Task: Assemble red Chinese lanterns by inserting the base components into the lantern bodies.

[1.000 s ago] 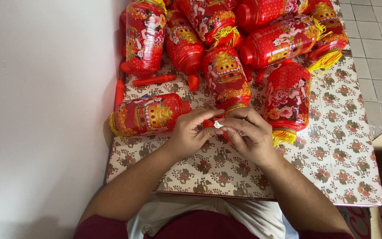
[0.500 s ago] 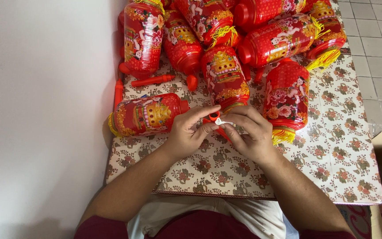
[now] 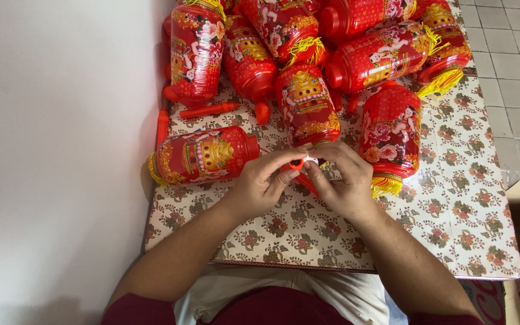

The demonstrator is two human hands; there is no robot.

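My left hand [image 3: 260, 183] and my right hand [image 3: 344, 180] meet over the table's middle, fingertips pinched together on a small red plastic handle piece [image 3: 298, 165] with a tiny white part at its tip. A thin red stick of it runs down between my hands. Just beyond my fingers lies a red lantern [image 3: 307, 103] with gold print. Another red lantern [image 3: 203, 155] lies on its side left of my left hand, and a third [image 3: 391, 131] with a yellow tassel lies right of my right hand.
Several more red lanterns [image 3: 380, 54] with yellow tassels are piled at the table's far end. Loose red plastic handles [image 3: 209, 110] lie near the left edge. The floral tablecloth [image 3: 452, 204] covers the table; a white wall is left, tiled floor right.
My hands have shifted slightly and my fingers have worked the small red piece; the lanterns have stayed where they were.
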